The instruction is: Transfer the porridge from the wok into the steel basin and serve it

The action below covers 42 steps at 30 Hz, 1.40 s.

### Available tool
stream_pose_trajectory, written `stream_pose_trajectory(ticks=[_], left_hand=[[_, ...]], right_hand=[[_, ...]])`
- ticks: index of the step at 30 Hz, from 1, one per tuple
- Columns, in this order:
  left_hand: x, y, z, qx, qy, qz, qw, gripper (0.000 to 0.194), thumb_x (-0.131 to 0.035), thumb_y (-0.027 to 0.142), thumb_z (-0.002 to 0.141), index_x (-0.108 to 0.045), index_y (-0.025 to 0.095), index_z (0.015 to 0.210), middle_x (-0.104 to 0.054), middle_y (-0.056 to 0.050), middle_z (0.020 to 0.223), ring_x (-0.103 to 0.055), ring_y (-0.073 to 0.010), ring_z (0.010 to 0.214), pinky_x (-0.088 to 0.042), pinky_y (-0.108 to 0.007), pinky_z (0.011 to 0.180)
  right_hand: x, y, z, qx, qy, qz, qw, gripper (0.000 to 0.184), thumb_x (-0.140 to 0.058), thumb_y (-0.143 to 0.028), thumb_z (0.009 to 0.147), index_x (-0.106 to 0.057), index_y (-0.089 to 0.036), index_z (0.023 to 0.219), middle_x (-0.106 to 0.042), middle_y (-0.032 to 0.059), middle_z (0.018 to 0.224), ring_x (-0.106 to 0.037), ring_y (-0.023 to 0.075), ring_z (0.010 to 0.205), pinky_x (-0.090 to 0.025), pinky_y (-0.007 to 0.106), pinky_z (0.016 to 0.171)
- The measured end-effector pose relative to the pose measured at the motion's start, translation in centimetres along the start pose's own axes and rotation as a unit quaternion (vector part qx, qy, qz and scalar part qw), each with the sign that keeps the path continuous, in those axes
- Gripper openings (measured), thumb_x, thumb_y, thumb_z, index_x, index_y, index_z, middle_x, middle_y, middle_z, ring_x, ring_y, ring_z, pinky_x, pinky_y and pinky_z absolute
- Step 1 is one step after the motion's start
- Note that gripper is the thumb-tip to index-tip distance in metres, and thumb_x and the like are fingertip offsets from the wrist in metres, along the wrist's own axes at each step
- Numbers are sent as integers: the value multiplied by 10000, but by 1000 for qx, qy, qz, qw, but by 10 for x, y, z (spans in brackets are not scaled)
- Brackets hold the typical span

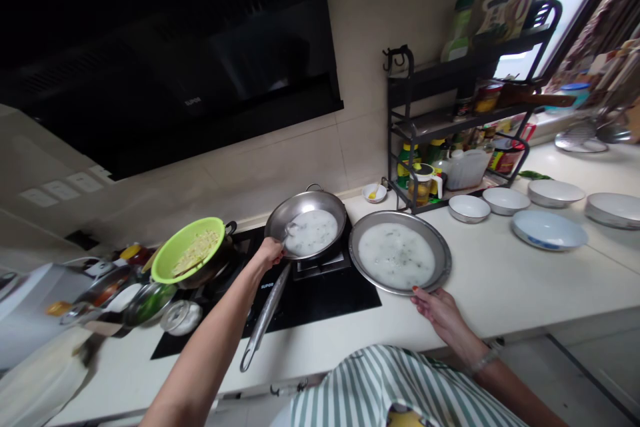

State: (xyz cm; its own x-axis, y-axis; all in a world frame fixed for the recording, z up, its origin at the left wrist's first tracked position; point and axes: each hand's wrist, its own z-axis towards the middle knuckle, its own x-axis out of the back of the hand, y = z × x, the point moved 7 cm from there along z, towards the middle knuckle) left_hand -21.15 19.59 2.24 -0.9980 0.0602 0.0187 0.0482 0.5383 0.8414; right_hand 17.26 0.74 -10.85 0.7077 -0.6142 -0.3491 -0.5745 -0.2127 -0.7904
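My left hand is closed around the handle of a metal spoon. The spoon's bowl end dips into a milky white liquid with dark green bits, inside a steel wok on the stove. With thumb on top and fingers beneath, my right hand grips the near rim of a round metal basin. That basin holds more of the same white liquid and sits on the counter, just right of the wok. The wok's long handle points toward me, untouched.
Left of the wok, a green colander with pale shreds rests over a pot. Jars and a glass lid crowd the far left. A black spice rack stands behind several white bowls. The range hood hangs above.
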Motion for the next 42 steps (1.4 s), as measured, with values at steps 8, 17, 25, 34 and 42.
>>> stream_pose_trajectory(ticks=[8, 17, 25, 34, 42], left_hand=[[-12, 0, -10, 86, -34, -130, 987, 219, -345, -27, 873, -495, 112, 797, -419, 53, 538, -273, 9, 322, -166, -79, 295], [-22, -2, -27, 105, -65, -196, 973, 195, -378, -20, 862, -532, 92, 903, -432, 43, 583, -305, 2, 327, -179, -82, 280], [-51, 10, -59, 80, -95, -149, 981, 222, -386, -35, 838, -559, 71, 928, -455, 34, 582, -288, 5, 333, -157, -77, 288], [-99, 11, -90, 41, -158, -68, 984, 168, -467, -5, 800, -605, 61, 870, -482, 19, 564, -268, 6, 354, -127, -104, 317], [-145, -15, -88, -75, -172, 157, 970, 53, -526, 159, 821, -569, 137, 800, -505, 48, 533, -254, -28, 337, -167, -175, 357]], right_hand=[[0, 0, -2, -4, 0, 8, 1000, 294, -798, -112, 525, -581, -245, 672, -668, -29, 567, -629, 139, 510, -464, 205, 447], [1, 2, 1, -4, 0, 9, 1000, 318, -812, -100, 518, -573, -250, 666, -674, -32, 568, -634, 142, 519, -466, 204, 448], [1, 3, 1, -12, 4, 21, 1000, 310, -812, -107, 519, -584, -239, 681, -677, -37, 577, -627, 116, 513, -464, 174, 444], [0, 2, -1, -6, 0, 25, 1000, 337, -828, -99, 505, -578, -241, 682, -670, -40, 558, -627, 119, 498, -472, 174, 431], [0, 3, 0, -6, -2, 40, 999, 347, -837, -104, 485, -585, -222, 693, -676, -38, 568, -623, 108, 496, -469, 159, 431]])
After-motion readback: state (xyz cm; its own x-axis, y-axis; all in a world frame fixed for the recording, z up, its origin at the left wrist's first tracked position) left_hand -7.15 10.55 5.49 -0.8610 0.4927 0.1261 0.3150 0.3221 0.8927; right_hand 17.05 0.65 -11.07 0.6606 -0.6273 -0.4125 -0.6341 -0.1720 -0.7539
